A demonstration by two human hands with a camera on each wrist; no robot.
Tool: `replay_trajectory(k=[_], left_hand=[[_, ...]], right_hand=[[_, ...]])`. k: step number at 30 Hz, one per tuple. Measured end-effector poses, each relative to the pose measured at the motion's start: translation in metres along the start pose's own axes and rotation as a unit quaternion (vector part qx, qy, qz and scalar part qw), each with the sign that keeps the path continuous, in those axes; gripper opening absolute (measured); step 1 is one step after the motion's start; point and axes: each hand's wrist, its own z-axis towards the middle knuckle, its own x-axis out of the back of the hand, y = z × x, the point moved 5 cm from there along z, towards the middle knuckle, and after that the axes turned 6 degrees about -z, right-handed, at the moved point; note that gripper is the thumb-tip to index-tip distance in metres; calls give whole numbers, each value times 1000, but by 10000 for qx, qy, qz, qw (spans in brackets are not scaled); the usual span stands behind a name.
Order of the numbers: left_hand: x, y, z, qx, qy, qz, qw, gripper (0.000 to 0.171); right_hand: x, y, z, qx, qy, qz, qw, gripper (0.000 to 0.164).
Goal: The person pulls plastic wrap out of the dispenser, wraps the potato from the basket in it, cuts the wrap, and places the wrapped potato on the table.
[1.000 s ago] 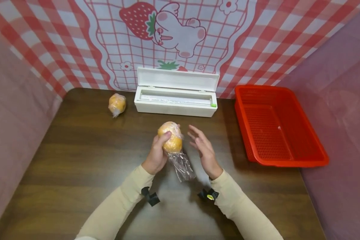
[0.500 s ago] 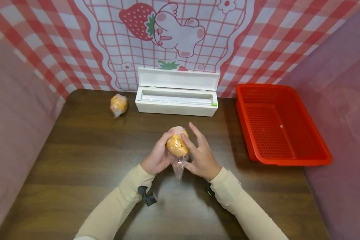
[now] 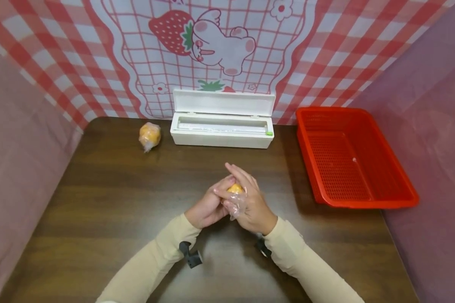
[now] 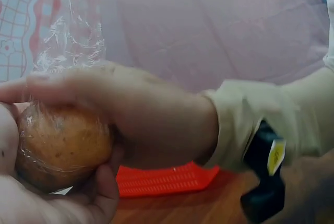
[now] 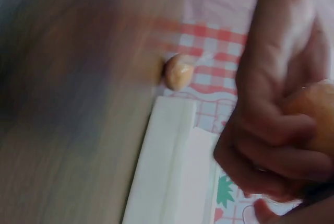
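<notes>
Both hands meet around an orange (image 3: 235,189) in clear plastic wrap, in the middle of the head view. My left hand (image 3: 209,207) cups it from the left; in the right wrist view its curled fingers (image 5: 282,156) grip the fruit. Across the orange's near and right sides lies my right hand (image 3: 253,207), forefinger stretched toward the left hand. A loose tail of plastic wrap (image 3: 236,207) comes out between the right thumb and forefinger. From the left wrist, the speckled orange (image 4: 65,143) shows beneath the right hand (image 4: 135,109), with crinkled wrap (image 4: 70,46) standing above. Most of the fruit is hidden from the head camera.
A second wrapped orange (image 3: 149,135) sits at the table's back left. Beside it, a white wrap dispenser box (image 3: 221,140) stands with its lid up and a roll inside. At the right is a red plastic basket (image 3: 315,176). A checked cloth (image 3: 318,46) hangs behind.
The right hand, apart from the orange at first, has come in and folded over it. The orange has shifted right and nearer the body, and the hanging wrap tail is now bunched between the fingers.
</notes>
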Motion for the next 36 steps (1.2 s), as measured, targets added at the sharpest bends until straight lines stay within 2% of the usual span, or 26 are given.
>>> replay_trajectory(k=[3, 5, 10, 19, 22, 24, 28, 32, 36], left_hand=[[0, -3, -2, 87, 18, 97, 9999, 43], [-1, -6, -3, 136, 2, 140, 9998, 39], [-4, -13, -7, 215, -240, 129, 9994, 23], [-7, -26, -15, 336, -418, 7, 9986, 30], [-8, -32, -17, 389, -441, 97, 9982, 40], [-7, -36, -18, 414, -378, 149, 9983, 50], [-4, -38, -20, 411, -174, 220, 9988, 59], [-2, -39, -21, 382, -188, 374, 9984, 55], [-1, -40, -24, 380, -427, 497, 9971, 59]], right_hand=[[3, -1, -3, -342, -312, 444, 9979, 47], [6, -2, -3, -436, -566, 614, 9956, 49], [11, -2, -3, -321, -934, 893, 9911, 49], [12, 2, -10, -474, -891, 1650, 9811, 48], [10, 4, -17, -672, -749, 2002, 9746, 36], [9, 6, -20, -744, -582, 2206, 9708, 34], [4, 11, -23, -1032, -412, 2487, 9622, 46], [-1, 14, -26, -1348, -555, 2709, 9515, 46], [-5, 16, -31, -1377, -771, 2842, 9457, 39]])
